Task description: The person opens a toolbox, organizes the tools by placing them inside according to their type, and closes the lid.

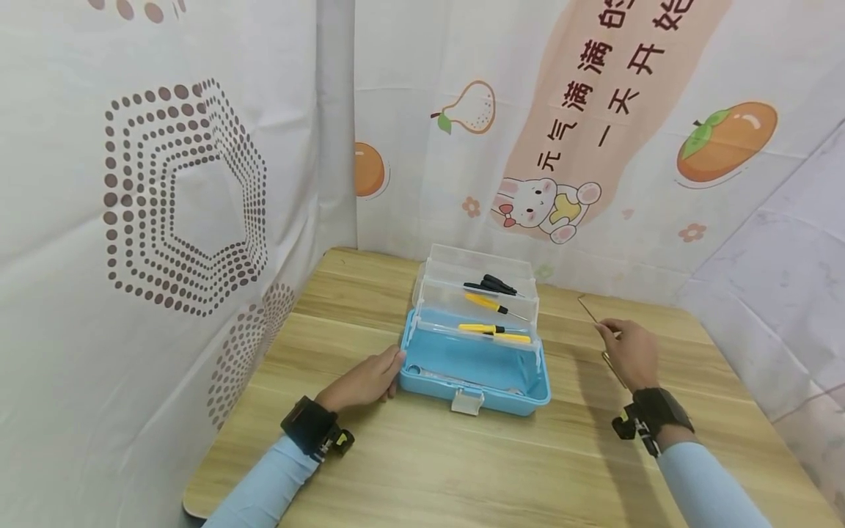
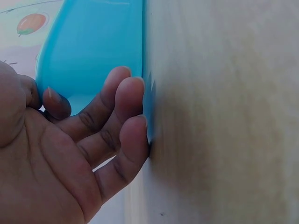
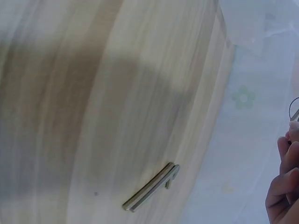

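A light-blue toolbox (image 1: 432,385) stands on the table with its clear tiered trays (image 1: 436,297) raised. My left hand (image 1: 370,378) rests against the box's left front corner; in the left wrist view its loosely bent fingers (image 2: 128,95) touch the outer wall. Out to the right, my right hand (image 1: 630,352) pinches a thin hex key (image 1: 587,308) by its long arm, the bent end pointing away. In the right wrist view only the fingertips and a bit of that key (image 3: 295,112) show, at the right edge. Below the hand a brass-coloured hex key (image 3: 149,186) lies on the table.
A wrench (image 1: 455,378) lies inside the box along its front. The trays hold yellow-handled screwdrivers (image 1: 485,302) and black-handled tools (image 1: 496,284). A white latch (image 1: 467,402) hangs at the front. Printed curtains (image 1: 409,183) border the wooden table (image 1: 502,469) at the back and left.
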Demonstrator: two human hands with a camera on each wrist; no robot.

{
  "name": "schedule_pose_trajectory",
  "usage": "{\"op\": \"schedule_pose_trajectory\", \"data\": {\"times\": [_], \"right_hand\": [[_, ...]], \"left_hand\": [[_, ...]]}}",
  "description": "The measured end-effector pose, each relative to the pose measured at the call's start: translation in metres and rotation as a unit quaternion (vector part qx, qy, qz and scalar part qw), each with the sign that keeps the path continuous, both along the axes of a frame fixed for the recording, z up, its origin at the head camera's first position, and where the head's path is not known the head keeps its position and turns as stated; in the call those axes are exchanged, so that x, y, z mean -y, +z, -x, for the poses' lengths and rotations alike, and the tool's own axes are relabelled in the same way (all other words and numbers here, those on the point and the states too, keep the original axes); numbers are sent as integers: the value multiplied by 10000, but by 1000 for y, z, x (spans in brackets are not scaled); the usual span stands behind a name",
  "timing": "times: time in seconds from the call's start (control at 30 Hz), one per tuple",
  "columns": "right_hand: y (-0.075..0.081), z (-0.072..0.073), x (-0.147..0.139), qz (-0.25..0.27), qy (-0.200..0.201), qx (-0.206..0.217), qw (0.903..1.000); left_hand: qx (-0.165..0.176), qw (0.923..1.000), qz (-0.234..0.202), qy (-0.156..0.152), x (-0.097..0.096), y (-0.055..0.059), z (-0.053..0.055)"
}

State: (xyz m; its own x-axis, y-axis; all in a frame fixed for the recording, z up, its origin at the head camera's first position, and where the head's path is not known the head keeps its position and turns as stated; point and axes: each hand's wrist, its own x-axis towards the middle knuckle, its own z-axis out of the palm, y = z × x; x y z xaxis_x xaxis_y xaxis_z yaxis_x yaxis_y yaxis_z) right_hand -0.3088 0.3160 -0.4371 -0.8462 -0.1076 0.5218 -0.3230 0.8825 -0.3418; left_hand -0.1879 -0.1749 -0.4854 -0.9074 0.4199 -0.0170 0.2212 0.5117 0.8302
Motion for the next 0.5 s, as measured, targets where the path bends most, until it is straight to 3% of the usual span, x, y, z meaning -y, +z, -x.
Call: {"op": "schedule_pose_trajectory", "data": {"times": [0.27, 0.5], "right_hand": [[8, 7, 13, 52, 89, 99, 9999], [7, 12, 21, -18, 132, -238, 9996]], "left_hand": [[37, 10000, -5, 30, 0, 1, -1], [60, 10000, -18, 42, 0, 0, 0]]}}
